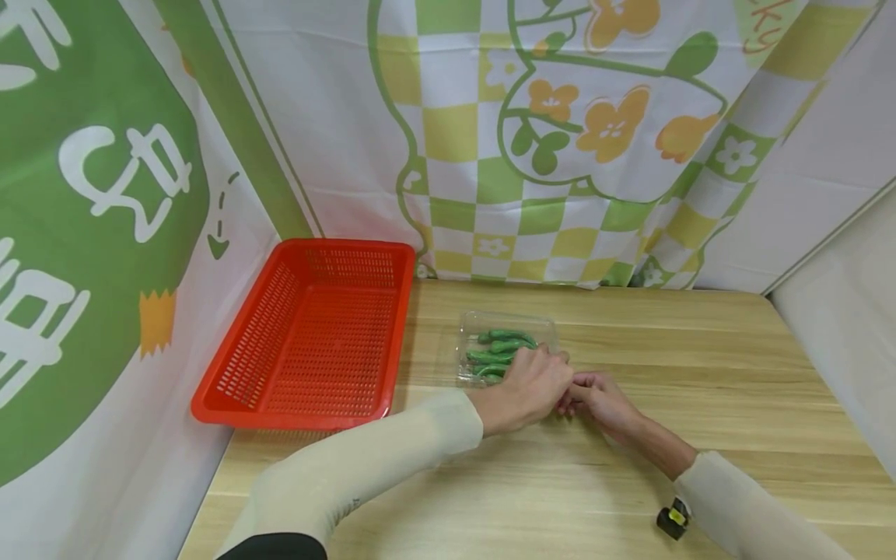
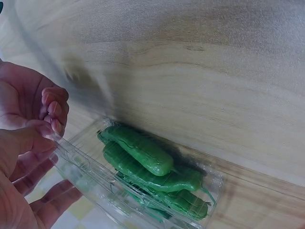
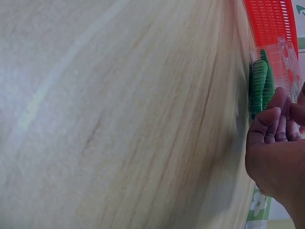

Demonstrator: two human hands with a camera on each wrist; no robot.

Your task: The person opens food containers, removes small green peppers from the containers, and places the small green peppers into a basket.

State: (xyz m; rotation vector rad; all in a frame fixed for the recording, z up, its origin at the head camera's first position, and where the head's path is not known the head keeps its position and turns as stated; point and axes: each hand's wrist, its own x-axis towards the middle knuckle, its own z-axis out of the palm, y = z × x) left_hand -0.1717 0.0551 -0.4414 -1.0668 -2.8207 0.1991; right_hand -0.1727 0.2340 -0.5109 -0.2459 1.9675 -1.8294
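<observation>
A clear plastic clamshell box (image 1: pixel 507 317) stands on the table and holds several green peppers (image 1: pixel 505 346). My left hand (image 1: pixel 535 381) reaches over its right side. In the left wrist view, the thumb of the left hand (image 2: pixel 21 167) lies on the box's edge and its other fingers are behind the clear plastic, pinching it. My right hand (image 1: pixel 607 403) meets the left at the corner of the box. Its fingertips pinch there, while the remaining fingers curl in, as the right wrist view of the right hand (image 3: pixel 276 152) shows. The exact contact is partly hidden.
A red perforated basket (image 1: pixel 399 334) stands left of the box on the wooden table (image 1: pixel 700 350). A small black object with a yellow mark (image 1: pixel 673 519) is beside the right sleeve. Printed cloth (image 1: pixel 455 132) hangs behind the table and along its left side.
</observation>
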